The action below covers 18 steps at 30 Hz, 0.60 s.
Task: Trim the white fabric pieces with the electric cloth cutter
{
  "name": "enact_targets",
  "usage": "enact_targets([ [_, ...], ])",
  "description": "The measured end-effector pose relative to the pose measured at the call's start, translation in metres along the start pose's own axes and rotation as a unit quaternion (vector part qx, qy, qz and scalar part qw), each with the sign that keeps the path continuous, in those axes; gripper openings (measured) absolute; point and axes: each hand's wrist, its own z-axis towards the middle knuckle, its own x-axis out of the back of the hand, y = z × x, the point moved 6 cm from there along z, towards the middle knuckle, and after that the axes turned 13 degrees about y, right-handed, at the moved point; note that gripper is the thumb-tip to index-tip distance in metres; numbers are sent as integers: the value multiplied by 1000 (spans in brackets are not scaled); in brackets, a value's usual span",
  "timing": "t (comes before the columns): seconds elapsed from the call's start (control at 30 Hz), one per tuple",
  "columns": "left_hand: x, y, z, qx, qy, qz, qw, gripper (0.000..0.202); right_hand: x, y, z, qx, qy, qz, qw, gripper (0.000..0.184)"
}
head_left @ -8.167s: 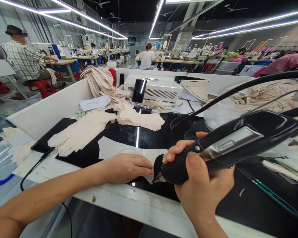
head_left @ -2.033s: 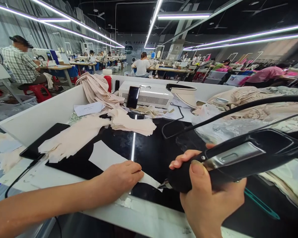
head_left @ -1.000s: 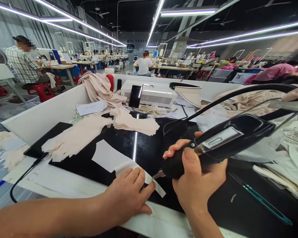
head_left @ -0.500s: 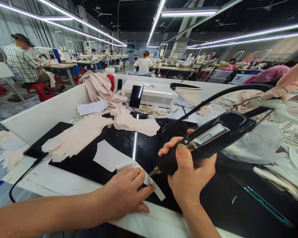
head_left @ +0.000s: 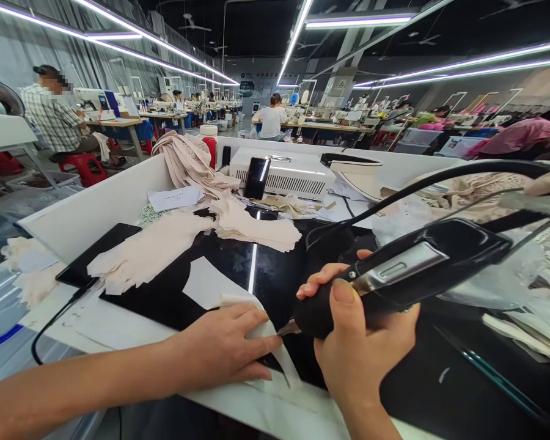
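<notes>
My right hand is wrapped around a black corded hand tool with a silver lever along its side. Its narrow metal tip points left, at the edge of a white fabric piece. The fingers of my left hand hold that fabric near its right end, index finger stretched towards the tip. Beside the hand the fabric curls upward, and a narrow end hangs past the fingers near the table edge. What lies under my left palm is hidden.
Stacked beige fabric pieces lie behind the white one on a black board. A phone leans against a white vented box. Teal tweezers rest at right. At the far right another hand appears near the cord.
The tool has tilted flatter and shifted right at its rear. My left hand has moved slightly left, and the fabric beside it curls more. The view has shifted slightly; the hand at far right is less visible.
</notes>
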Motion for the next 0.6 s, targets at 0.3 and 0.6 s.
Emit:
enact_targets([
  [0.3, 5, 4, -5, -7, 59, 23, 998, 56, -3, -6, -3, 5, 9, 4, 1000, 59],
  [0.6, 3, 7, -8, -3, 44, 20, 999, 58, -7, 0, 2, -12, 19, 32, 999, 63],
])
